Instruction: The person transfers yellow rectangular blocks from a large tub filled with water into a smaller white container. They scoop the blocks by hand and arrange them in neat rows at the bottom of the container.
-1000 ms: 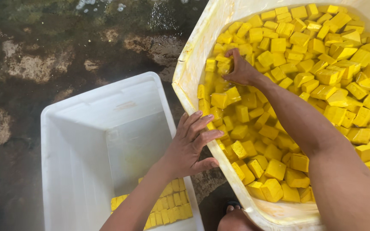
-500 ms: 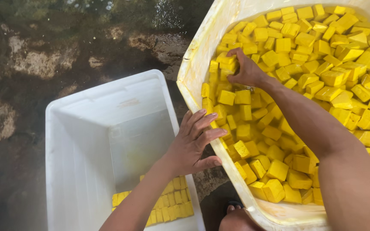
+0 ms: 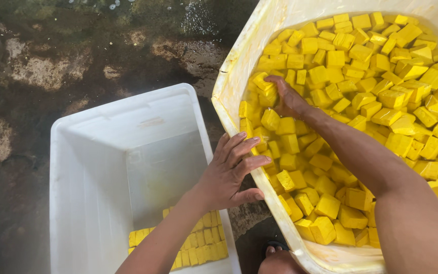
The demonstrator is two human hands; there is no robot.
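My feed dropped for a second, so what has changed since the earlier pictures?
Little. The right hand stays among the yellow cubes in the large cream tub, its fingers pressed onto the same cluster; nothing lifted or let go. The left hand still rests open across the tub's rim beside the white plastic crate. The row of cubes in the crate is unchanged.

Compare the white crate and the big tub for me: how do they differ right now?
The white crate is rectangular with clean white walls; the big tub has a rounded, yellow-stained rim. The crate holds only a small batch of yellow cubes packed in neat rows at one end; the tub is crowded with loose yellow blocks floating in liquid. The left hand rests between them; the right hand reaches into the tub. Both sit on wet ground.
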